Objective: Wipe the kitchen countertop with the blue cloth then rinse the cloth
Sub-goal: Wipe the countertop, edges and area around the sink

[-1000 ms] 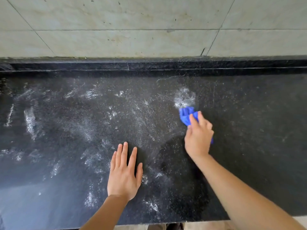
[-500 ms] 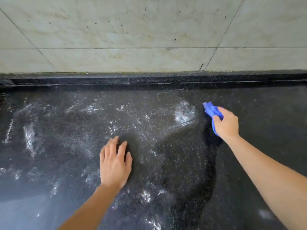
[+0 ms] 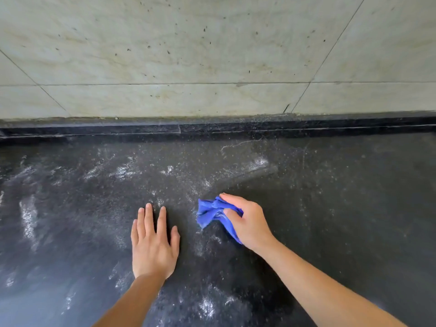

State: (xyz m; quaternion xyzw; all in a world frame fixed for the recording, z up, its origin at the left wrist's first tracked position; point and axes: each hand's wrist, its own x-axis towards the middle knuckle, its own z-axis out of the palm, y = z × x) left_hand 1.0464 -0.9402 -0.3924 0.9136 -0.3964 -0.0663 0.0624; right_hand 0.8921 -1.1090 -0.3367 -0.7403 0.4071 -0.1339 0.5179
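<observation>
A black speckled countertop (image 3: 342,208) fills the lower half of the head view, with white powdery smears across its left and middle. My right hand (image 3: 247,220) grips a crumpled blue cloth (image 3: 210,212) and holds it against the counter near the middle. The cloth bulges out to the left of my fingers, and part of it shows under my palm. My left hand (image 3: 153,244) lies flat on the counter with fingers straight, a short way left of the cloth. A dark wiped streak runs from the cloth up to the right.
A low black ledge (image 3: 212,131) runs along the back of the counter. Behind it rises a pale tiled wall (image 3: 212,55) with dark specks. White residue patches (image 3: 28,218) sit at the far left and near the front edge.
My right hand has swept the cloth from the back right down and left toward the middle, leaving a dark streak. My left hand has flattened and shifted slightly right.
</observation>
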